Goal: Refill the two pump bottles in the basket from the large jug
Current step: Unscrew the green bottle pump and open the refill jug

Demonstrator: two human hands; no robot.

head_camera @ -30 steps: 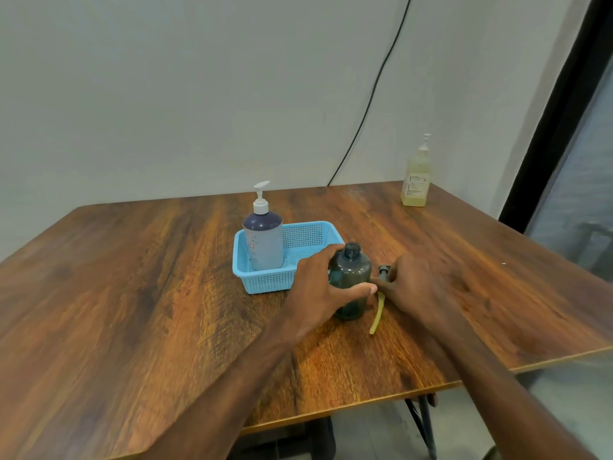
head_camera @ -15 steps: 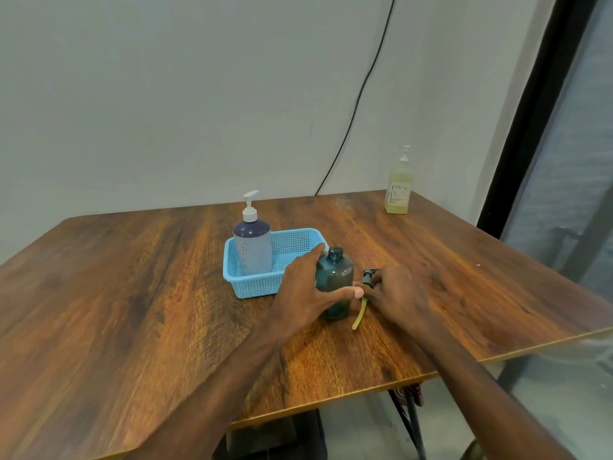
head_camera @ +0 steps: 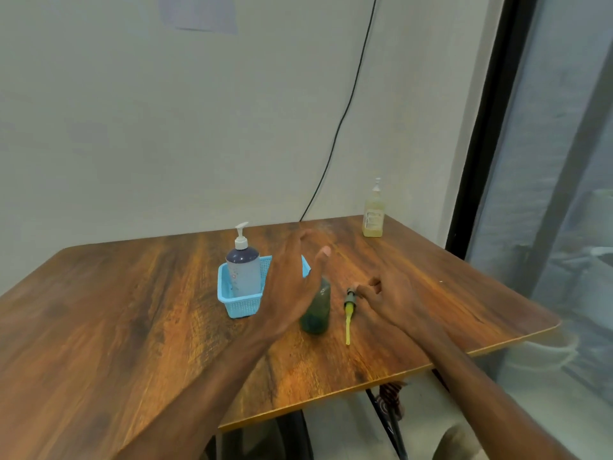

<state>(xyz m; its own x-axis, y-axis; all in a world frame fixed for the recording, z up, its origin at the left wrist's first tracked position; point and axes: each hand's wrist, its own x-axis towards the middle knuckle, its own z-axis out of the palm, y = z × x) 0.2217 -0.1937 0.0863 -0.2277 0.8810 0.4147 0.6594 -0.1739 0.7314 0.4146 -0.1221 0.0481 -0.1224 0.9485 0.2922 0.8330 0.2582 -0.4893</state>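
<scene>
A dark green bottle [head_camera: 316, 310] with its pump off stands on the table just right of the blue basket [head_camera: 240, 302]. Its pump [head_camera: 349, 313], with a yellow tube, lies flat on the wood beside it. My left hand [head_camera: 292, 280] is lifted above and in front of the bottle, fingers spread, holding nothing. My right hand [head_camera: 384, 297] rests on the table with its fingertips by the pump's head. A pump bottle with a white pump and dark top [head_camera: 242, 268] stands inside the basket. A yellowish pump bottle [head_camera: 374, 214] stands at the far right corner.
The wooden table [head_camera: 132, 327] ends at a front edge near my arms and a rounded right corner. A black cable [head_camera: 345, 111] runs down the wall behind. A dark window frame [head_camera: 481, 144] stands at the right.
My left hand has let go of the green bottle and risen with its fingers spread. My right hand has loosened beside the pump. The camera has tilted up and to the right.
</scene>
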